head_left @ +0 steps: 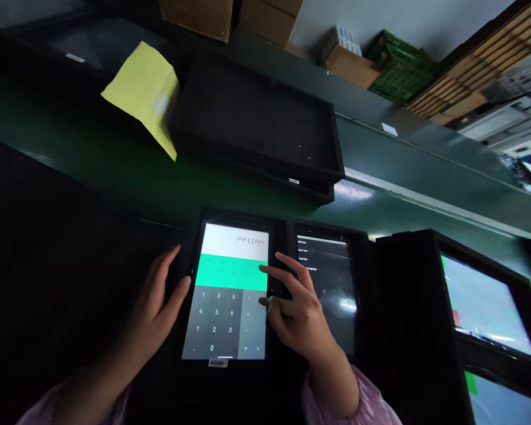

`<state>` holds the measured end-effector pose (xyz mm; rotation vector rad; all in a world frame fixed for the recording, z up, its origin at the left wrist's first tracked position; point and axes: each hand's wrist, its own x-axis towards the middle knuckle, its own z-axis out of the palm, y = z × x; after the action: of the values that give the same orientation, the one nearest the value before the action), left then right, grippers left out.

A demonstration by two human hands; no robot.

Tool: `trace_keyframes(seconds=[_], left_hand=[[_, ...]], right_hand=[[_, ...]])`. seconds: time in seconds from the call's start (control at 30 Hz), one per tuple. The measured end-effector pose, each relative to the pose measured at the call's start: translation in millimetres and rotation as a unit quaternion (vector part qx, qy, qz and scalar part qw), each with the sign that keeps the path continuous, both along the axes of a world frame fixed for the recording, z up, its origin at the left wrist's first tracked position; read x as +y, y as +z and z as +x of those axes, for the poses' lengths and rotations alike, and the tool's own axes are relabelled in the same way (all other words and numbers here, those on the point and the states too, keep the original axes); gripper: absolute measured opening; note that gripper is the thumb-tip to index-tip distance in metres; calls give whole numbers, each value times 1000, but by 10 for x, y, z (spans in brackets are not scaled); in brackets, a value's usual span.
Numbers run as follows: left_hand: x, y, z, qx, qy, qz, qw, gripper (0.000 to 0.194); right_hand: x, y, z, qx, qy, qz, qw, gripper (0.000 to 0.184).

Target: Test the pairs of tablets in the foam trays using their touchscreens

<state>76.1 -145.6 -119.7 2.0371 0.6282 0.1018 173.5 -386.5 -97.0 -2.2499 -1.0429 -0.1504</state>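
A tablet [216, 319] lies screen up in front of me, lit with a calculator: white on top, a green band, then grey number keys. At its left edge rests my left hand [161, 295], thumb and fingers apart, holding nothing. Over the right side of the screen is my right hand [298, 301], its fingers spread, with fingertips at the green band and near the divide key. Whether they touch the glass I cannot tell. A second tablet [331, 283] with a dark text menu lies just right, partly behind my right hand.
Black trays [256, 118] are stacked beyond the tablets, with a yellow paper sheet [146, 88] at their left. More lit tablets [487, 301] sit in black holders at right. Cardboard boxes [351, 65] and a green crate [398, 68] stand at the back.
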Motion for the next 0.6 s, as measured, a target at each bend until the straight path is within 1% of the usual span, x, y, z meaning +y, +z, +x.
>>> trace_keyframes(seconds=[0.37,0.5,0.6], left_hand=[[-7,-17,6,5,-11,-2,1000,58],[-6,-18,-4,-12,-13,7,1000,57],[-2,-17,-19,-7,-17,1,1000,58]], right_hand=[[-3,-19,-6,5,0,8,1000,36],[7,5,-5,-21,-31,14,999,32],[15,19,4,-21,-49,10,999,29]])
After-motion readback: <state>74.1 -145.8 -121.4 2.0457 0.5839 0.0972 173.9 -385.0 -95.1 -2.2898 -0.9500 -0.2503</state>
